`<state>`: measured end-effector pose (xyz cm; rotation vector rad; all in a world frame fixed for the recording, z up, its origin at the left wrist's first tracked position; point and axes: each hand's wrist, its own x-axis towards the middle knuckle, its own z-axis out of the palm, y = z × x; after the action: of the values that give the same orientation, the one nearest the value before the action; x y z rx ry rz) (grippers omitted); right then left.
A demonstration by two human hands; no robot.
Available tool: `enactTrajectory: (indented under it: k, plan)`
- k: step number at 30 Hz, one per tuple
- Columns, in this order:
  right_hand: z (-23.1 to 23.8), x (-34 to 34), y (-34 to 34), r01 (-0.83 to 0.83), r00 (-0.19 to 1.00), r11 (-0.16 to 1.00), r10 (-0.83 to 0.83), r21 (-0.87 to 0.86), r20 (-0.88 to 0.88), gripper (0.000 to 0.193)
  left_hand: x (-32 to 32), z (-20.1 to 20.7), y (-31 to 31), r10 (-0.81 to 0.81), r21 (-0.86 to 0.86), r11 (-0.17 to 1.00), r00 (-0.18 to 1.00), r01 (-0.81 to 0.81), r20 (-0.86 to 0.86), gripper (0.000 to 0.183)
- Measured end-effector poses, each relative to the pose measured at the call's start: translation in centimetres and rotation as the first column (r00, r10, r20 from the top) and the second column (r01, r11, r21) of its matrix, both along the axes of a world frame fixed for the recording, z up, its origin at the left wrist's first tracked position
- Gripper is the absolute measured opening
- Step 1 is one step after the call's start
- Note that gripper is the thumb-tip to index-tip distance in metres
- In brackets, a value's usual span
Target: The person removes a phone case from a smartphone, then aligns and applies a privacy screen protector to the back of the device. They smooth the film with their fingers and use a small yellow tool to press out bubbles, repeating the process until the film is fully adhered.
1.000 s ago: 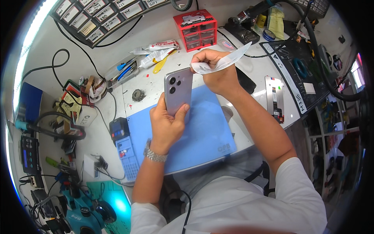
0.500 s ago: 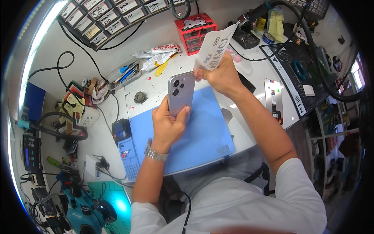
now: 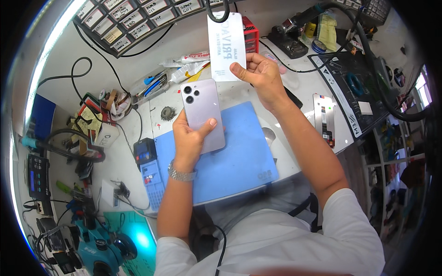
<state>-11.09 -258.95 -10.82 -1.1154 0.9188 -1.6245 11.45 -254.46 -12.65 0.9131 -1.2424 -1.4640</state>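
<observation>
Phone [image 3: 203, 103], back toward my camera, gripped low in my left hand [image 3: 189, 140] — printed white sheet [image 3: 225, 43] pinched in my right hand [image 3: 267, 83], just beyond the phone's top, blue mat [image 3: 241, 152] below.

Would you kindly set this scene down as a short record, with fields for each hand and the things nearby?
Left hand: the left hand holds the lilac phone, thumb across its back
Right hand: the right hand pinches the white printed sheet
Phone side shown: back, cameras visible
Sheet-to-phone contact: cannot tell
Below phone: blue mat
Left wrist: silver wristwatch
Behind sheet: red drawer unit, partly hidden
Lower left: teal microscope
</observation>
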Motion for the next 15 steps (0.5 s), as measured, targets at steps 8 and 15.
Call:
enactTrajectory:
  k: [8,15]
  plan:
    - [0.2,1.5,0.3,0.420,0.879,0.907,-0.397,0.035,-0.265,0.042,-0.2,1.2,0.1,0.078,0.066,0.995,0.997,-0.079,0.025,0.043]
    - [-0.1,-4.9,12.7,0.296,0.936,0.891,-0.342,-0.343,-0.081,0.029,-0.2,1.6,0.2,0.069,0.149,0.987,0.996,-0.061,-0.053,0.040]
